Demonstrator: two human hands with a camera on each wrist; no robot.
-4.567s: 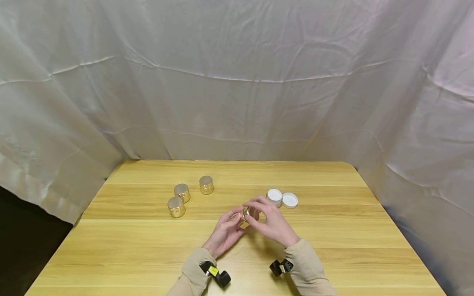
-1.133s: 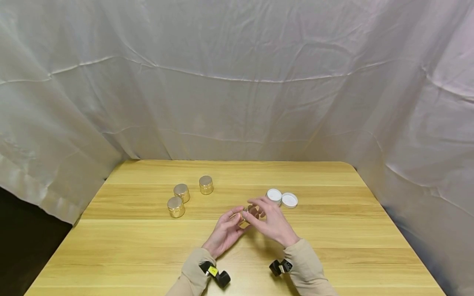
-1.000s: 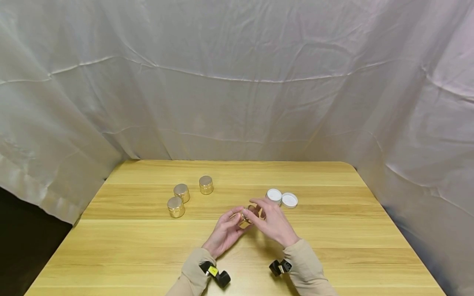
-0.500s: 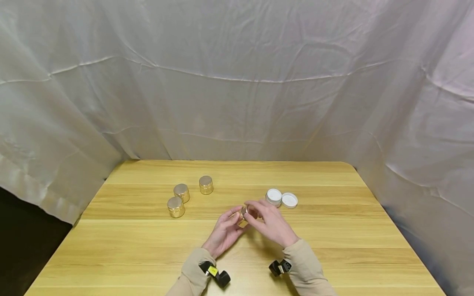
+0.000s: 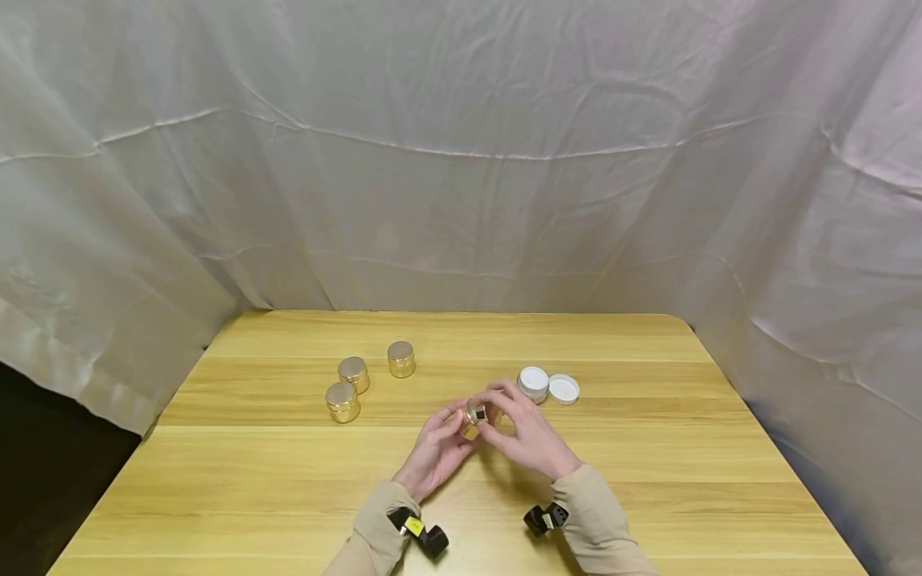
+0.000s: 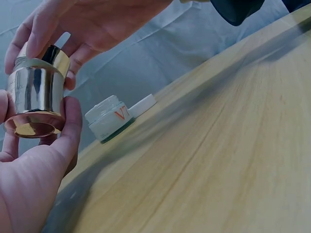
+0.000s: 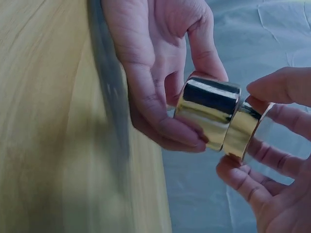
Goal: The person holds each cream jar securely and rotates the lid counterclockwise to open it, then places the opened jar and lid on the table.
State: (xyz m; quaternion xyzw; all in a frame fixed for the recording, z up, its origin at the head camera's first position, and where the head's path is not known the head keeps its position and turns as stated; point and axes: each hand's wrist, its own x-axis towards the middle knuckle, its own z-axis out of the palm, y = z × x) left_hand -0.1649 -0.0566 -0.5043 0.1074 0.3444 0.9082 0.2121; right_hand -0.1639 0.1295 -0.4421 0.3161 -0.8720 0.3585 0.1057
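Observation:
My left hand (image 5: 437, 450) holds the body of a shiny gold jar (image 6: 36, 92) just above the table. The thumb and fingers of my right hand (image 5: 528, 432) pinch its gold lid (image 7: 241, 131). In the left wrist view the lid sits tilted at the jar's mouth, with part of the pale neck showing; the inside is hidden. Beyond the right hand stands an open white-topped jar (image 5: 533, 382) with orange lettering in the left wrist view. Its white lid (image 5: 564, 389) lies beside it, inner side up.
Three gold lidded jars stand upright at the left: a front jar (image 5: 342, 402), another jar (image 5: 354, 374) close behind it, and a jar (image 5: 401, 359) farther back. The wooden table (image 5: 238, 480) ends at a grey curtain (image 5: 461, 200).
Both hands stay at the same place with the gold jar. My right fingers have shifted and regripped round its lid, and the lid now looks tilted. The jars on the table are unmoved.

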